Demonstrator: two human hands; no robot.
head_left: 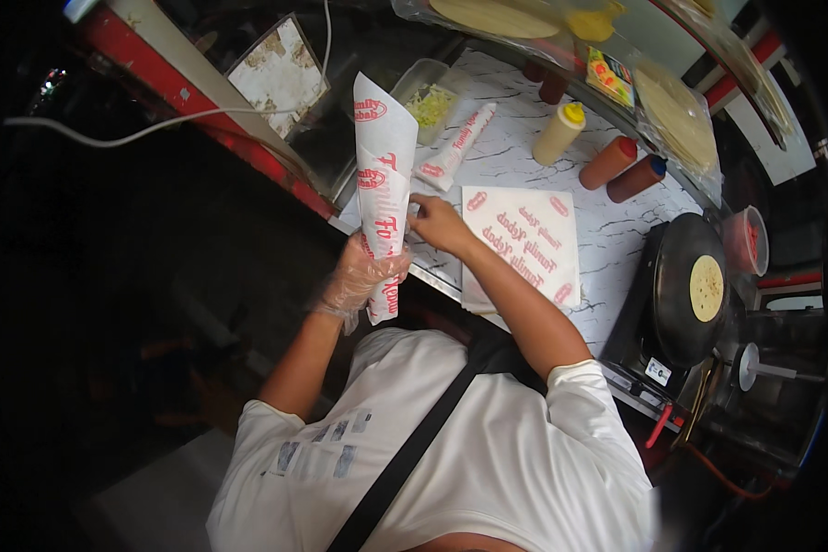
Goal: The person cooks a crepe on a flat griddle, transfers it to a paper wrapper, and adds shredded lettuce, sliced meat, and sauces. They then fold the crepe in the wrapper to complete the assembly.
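Head view: two paper-wrapped rolls, one in gloved left hand.

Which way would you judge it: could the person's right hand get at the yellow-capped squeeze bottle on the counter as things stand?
Probably yes. The right hand holds nothing and rests by the stack of printed wrappers; the yellow-capped squeeze bottle lies beyond it on open marbled counter, with nothing standing between.
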